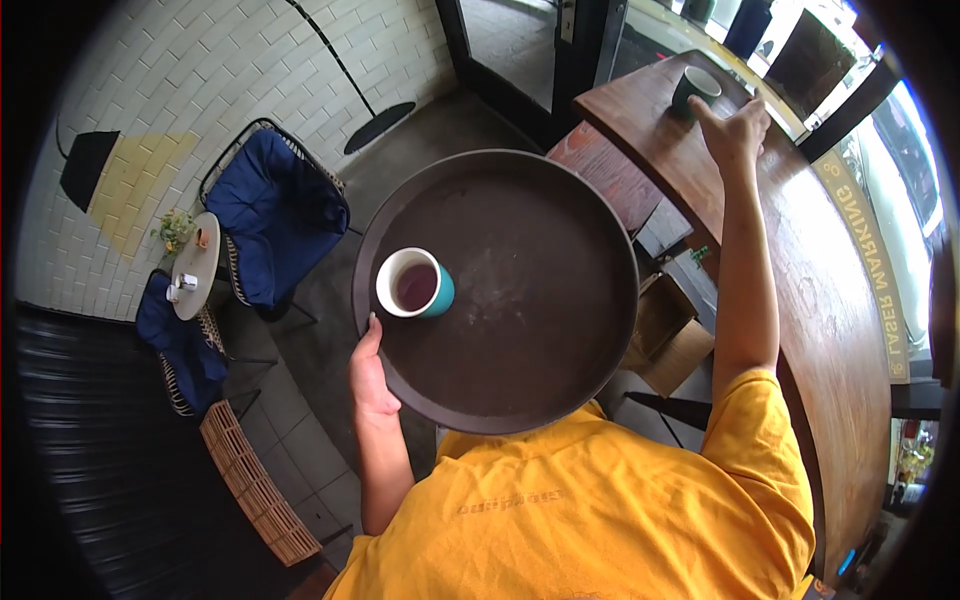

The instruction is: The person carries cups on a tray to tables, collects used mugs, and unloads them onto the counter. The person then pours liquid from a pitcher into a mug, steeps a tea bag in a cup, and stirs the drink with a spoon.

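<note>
A round dark brown serving tray (540,330) is held level in front of me. My left hand (374,375) grips its left rim, with the thumb on top and the other fingers hidden underneath. On the tray's left part stands a teal cup (436,290) with a white inside and some dark reddish liquid. My right hand (735,130) is stretched out over the wooden counter (740,240), thumb and fingers spread. Just beside its thumb a dark green cup (694,90) stands upright on the counter; whether the thumb touches it I cannot tell.
Blue cushioned chairs (270,210) and a small round table (200,265) with a plant stand at the left by a white brick wall. An open cardboard box (670,335) sits below the counter. Windows run along the counter's far side.
</note>
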Demonstrator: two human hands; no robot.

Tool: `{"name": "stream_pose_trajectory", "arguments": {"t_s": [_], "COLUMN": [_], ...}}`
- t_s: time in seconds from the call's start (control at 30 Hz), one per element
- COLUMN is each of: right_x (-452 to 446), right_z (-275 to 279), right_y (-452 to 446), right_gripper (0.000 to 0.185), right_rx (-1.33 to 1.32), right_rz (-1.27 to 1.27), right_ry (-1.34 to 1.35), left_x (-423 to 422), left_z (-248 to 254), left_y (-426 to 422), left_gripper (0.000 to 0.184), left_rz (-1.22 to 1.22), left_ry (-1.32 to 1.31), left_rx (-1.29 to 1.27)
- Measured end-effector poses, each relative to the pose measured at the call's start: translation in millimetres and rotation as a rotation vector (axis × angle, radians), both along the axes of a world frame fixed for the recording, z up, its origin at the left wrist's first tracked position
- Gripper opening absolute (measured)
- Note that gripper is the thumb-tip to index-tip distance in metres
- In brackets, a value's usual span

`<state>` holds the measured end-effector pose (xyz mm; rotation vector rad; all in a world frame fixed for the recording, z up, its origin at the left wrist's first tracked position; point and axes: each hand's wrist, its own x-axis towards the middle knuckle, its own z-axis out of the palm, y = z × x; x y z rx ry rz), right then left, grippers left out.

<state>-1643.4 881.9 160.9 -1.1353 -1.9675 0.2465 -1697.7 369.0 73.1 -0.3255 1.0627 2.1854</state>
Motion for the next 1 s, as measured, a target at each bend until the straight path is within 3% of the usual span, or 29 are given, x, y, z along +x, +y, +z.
{"name": "stream_pose_trajectory", "arguments": {"t_s": [0.07, 0.13, 0.23, 0.27, 0.4, 0.53, 0.73, 0.83, 1.0], "right_x": [12.4, 13.0, 17.1, 16.0, 0.2, 1.3, 25.6, 49.2, 104.8], "right_z": [5.8, 1.4, 10.8, 6.0, -22.9, -41.3, -49.9, -39.9, -4.0], "right_y": [-54.0, -104.6, -185.5, -201.9, -248.6, -280.6, -307.1, -299.6, -257.6], "right_gripper": [0.086, 0.056, 0.064, 0.07, 0.081, 0.081, 0.07, 0.068, 0.063], "right_rx": [0.161, 0.216, -0.093, -0.201, -0.153, -0.247, -0.473, -0.496, -0.319], "right_rz": [0.179, 0.586, 1.075, 1.124, 1.303, 1.2, 0.846, 0.755, 0.551], "right_ry": [0.134, 0.215, -0.031, -0.152, -0.197, -0.224, -0.115, -0.022, 0.106], "left_x": [-5.0, -11.7, -26.0, -31.4, -53.3, -65.8, -71.6, -66.5, -56.2], "left_z": [-6.9, -10.9, -17.0, -15.1, -20.9, -26.8, -26.4, -22.3, -23.6], "left_y": [0.9, 3.2, 7.7, 11.5, 18.5, 28.5, 48.1, 66.9, 96.4], "left_gripper": [0.04, 0.04, 0.041, 0.041, 0.04, 0.039, 0.039, 0.039, 0.042], "left_rz": [-0.018, -0.051, -0.157, -0.182, -0.289, -0.425, -0.647, -0.756, -0.824], "left_ry": [-0.025, -0.045, -0.073, -0.071, -0.061, -0.031, -0.101, -0.075, 0.011], "left_rx": [0.022, 0.002, 0.031, 0.036, 0.031, 0.108, 0.138, 0.157, 0.077]}}
